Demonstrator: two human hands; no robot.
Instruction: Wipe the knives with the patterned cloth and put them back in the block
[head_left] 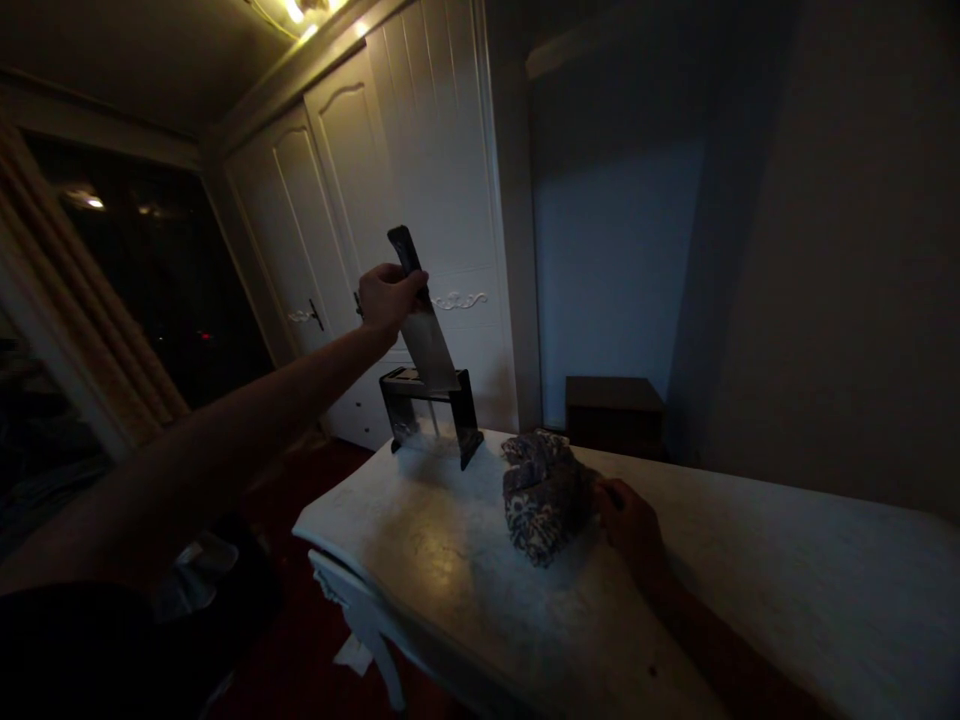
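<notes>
My left hand (386, 297) is raised and closed round the dark handle of a broad cleaver (426, 340), whose blade points down. The blade's tip is at the top of a black knife stand (461, 418) on the far end of a white table (465, 590). My right hand (634, 530) rests on the table, its fingers closed on a crumpled patterned cloth (541, 495) that lies beside the stand.
White cupboard doors (420, 200) stand behind the table. A dark low cabinet (613, 405) sits in the alcove to the right. A dark window with a curtain (90, 330) is at the left. The room is dim.
</notes>
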